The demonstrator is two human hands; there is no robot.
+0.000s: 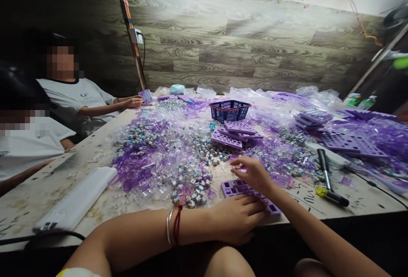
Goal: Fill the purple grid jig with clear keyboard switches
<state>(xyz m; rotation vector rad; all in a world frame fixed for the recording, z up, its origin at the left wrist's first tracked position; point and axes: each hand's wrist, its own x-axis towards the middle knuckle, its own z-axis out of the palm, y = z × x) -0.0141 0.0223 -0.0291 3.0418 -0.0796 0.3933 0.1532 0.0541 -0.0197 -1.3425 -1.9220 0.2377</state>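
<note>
A light-purple plate with rows of square holes [228, 188] lies by the table's front edge. My left hand [237, 217] rests over its near part, fingers bent across it and hiding much of it. Just above the plate's far side is my right hand [253, 174], its thumb and fingertips drawn together; whether something small is between them I cannot make out. Beyond and to the left spread heaps of small white-and-blue pieces like keyboard switches [193, 183], mixed with clear and purple translucent square caps [135, 177]. Several similar purple plates [228, 137] are stacked farther back.
A dark blue basket [229, 111] stands behind the stack. On the right lie a black-handled hammer-like tool [328, 179] and more purple plates [353, 143]. A long white lamp-like bar [76, 198] lies at left. Two people sit on the left; one holds a purple plate [145, 96].
</note>
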